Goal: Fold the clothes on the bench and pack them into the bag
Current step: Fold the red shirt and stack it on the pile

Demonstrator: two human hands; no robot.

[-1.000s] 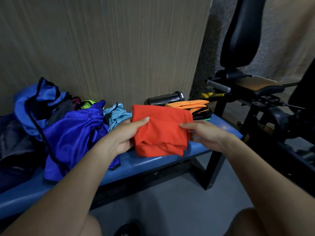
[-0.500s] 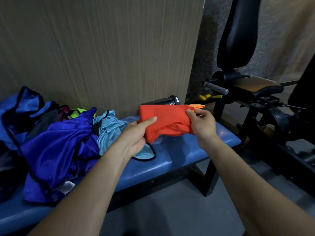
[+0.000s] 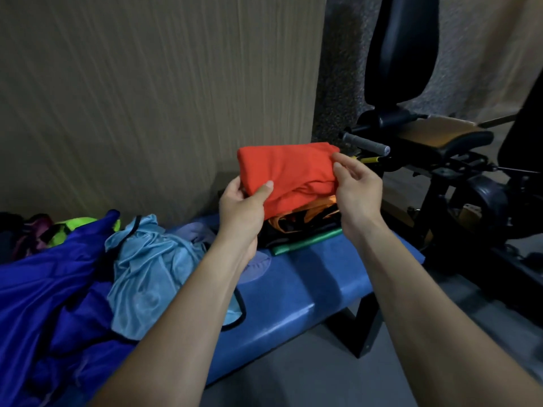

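A folded red garment is held over a stack of folded clothes at the right end of the blue bench. My left hand grips its lower left corner, thumb on top. My right hand pinches its right edge. The stack shows orange, black and green layers. Unfolded clothes lie to the left: a light blue garment and a dark blue one. The bag is out of view.
A wood-panelled wall stands right behind the bench. To the right is a black exercise machine with a grey handle. More crumpled clothes, neon green and dark, sit at the far left. Grey floor lies below.
Both hands have carried the red garment up and to the right, from the bench's middle to above the folded stack. The view has shifted right, putting the blue bag out of frame.
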